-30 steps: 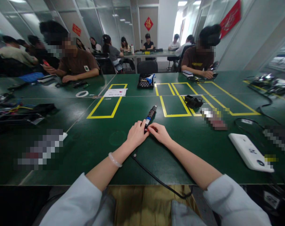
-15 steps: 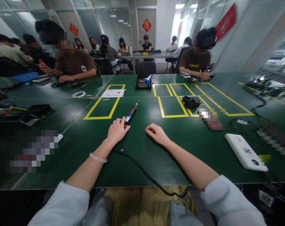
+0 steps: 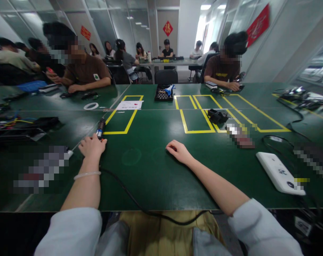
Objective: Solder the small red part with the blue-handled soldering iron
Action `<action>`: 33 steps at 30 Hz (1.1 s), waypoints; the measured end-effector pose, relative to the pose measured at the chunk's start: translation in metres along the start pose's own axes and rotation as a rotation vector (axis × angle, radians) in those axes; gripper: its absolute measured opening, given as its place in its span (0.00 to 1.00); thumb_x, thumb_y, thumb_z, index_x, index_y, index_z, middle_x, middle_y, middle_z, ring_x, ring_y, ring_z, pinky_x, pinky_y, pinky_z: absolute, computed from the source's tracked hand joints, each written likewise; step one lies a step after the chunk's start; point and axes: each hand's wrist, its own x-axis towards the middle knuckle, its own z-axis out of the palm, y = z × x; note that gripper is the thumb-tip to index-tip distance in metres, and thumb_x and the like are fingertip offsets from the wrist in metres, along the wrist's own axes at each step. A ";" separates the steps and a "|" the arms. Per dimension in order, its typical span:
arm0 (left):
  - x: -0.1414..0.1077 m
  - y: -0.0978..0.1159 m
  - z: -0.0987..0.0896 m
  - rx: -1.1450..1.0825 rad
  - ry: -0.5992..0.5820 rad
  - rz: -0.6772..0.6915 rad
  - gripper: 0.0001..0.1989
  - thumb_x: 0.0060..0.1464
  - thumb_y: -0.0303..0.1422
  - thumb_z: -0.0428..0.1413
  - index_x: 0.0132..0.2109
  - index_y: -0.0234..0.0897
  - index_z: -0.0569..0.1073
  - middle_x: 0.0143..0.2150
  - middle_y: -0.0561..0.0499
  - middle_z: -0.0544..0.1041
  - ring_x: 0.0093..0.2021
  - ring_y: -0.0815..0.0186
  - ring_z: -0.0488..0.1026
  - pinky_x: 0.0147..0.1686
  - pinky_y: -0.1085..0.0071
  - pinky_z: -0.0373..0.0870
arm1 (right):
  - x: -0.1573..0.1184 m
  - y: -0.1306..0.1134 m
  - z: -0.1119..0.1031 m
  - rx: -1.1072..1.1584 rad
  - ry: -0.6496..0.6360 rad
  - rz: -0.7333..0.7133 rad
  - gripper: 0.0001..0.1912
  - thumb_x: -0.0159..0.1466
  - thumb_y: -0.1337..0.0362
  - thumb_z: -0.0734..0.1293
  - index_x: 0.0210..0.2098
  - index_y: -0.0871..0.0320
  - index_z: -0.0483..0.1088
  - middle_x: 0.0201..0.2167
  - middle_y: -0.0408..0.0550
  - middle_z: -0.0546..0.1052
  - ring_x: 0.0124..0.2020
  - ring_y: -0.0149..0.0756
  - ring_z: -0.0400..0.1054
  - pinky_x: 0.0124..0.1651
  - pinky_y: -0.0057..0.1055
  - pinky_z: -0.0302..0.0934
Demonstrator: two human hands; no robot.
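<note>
My left hand (image 3: pixel 92 147) is closed around the back end of an electric screwdriver (image 3: pixel 100 128), left of centre on the green table (image 3: pixel 150 177). The tool's dark front end points away from me, near the left side of a yellow tape rectangle (image 3: pixel 116 133). A black cable (image 3: pixel 132 197) trails from beside that hand over the table edge to my lap. My right hand (image 3: pixel 178 151) rests on the table with its fingers curled in. No object shows in it, though the inside of the curl is hidden.
A black tray (image 3: pixel 161 94) with small items sits at the back. To the right lie a black part (image 3: pixel 217 116) and a white power bank (image 3: pixel 280 172). A paper sheet (image 3: pixel 130 105) and a white ring (image 3: pixel 91 106) lie left. People sit across the table.
My left hand has moved left with the electric screwdriver, from near the middle to the left end of the tape rectangle. The cable followed. My right hand has stayed in place.
</note>
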 end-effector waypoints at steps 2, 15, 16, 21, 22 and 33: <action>0.000 -0.005 0.000 0.012 0.012 -0.032 0.31 0.58 0.50 0.47 0.59 0.31 0.63 0.59 0.30 0.65 0.57 0.42 0.61 0.53 0.51 0.54 | 0.000 0.000 0.000 -0.004 -0.001 0.002 0.07 0.66 0.65 0.63 0.34 0.58 0.71 0.32 0.44 0.70 0.29 0.29 0.63 0.35 0.27 0.57; -0.015 0.013 -0.011 -0.282 0.181 0.048 0.16 0.58 0.42 0.50 0.46 0.35 0.70 0.49 0.40 0.74 0.47 0.53 0.70 0.45 0.60 0.65 | 0.001 -0.001 0.001 -0.013 -0.013 0.011 0.07 0.65 0.65 0.63 0.34 0.58 0.72 0.32 0.45 0.71 0.30 0.29 0.64 0.36 0.27 0.58; -0.020 0.022 -0.011 -0.386 0.176 0.124 0.16 0.58 0.42 0.50 0.47 0.36 0.70 0.46 0.42 0.75 0.46 0.55 0.72 0.45 0.61 0.66 | 0.001 -0.001 0.002 -0.015 -0.014 0.011 0.07 0.65 0.65 0.63 0.34 0.58 0.72 0.32 0.45 0.71 0.30 0.29 0.64 0.36 0.27 0.58; -0.064 0.094 -0.010 -0.841 -0.188 0.609 0.16 0.53 0.42 0.55 0.43 0.35 0.73 0.40 0.47 0.78 0.40 0.63 0.74 0.44 0.67 0.69 | 0.001 -0.001 0.002 -0.003 -0.017 0.014 0.06 0.65 0.65 0.63 0.35 0.58 0.71 0.33 0.45 0.72 0.31 0.30 0.65 0.36 0.28 0.59; -0.075 0.109 -0.010 -0.869 -0.297 0.693 0.17 0.53 0.43 0.55 0.44 0.35 0.74 0.40 0.47 0.78 0.39 0.63 0.74 0.42 0.67 0.69 | 0.001 -0.002 0.001 0.015 -0.020 0.013 0.05 0.64 0.66 0.63 0.37 0.57 0.71 0.33 0.45 0.72 0.31 0.30 0.65 0.37 0.28 0.60; -0.133 0.168 -0.009 -1.175 -0.969 0.710 0.27 0.53 0.39 0.58 0.58 0.33 0.69 0.35 0.49 0.76 0.33 0.69 0.71 0.36 0.70 0.68 | 0.001 -0.004 0.000 0.059 -0.036 -0.030 0.06 0.61 0.66 0.66 0.39 0.59 0.69 0.32 0.43 0.71 0.29 0.29 0.63 0.35 0.27 0.59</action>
